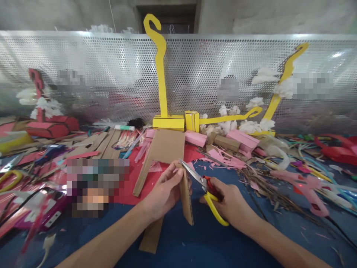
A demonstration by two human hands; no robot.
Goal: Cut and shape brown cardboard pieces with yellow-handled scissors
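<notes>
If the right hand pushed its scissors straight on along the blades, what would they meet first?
Likely the top of the cardboard piece held in the left hand, or that hand itself; this view leaves depth unclear.

Scissors (pixel 198 177), right hand (pixel 232 205): silver blades (pixel 192 171), red-and-yellow handles (pixel 214 210). Cardboard strip (pixel 185 197), left hand (pixel 167 187): plain brown. Beyond grip: yellow hooked stand (pixel 161 82). Right of grip: pink glue gun (pixel 308 189). Beneath: dark blue tabletop (pixel 181 245).
</notes>
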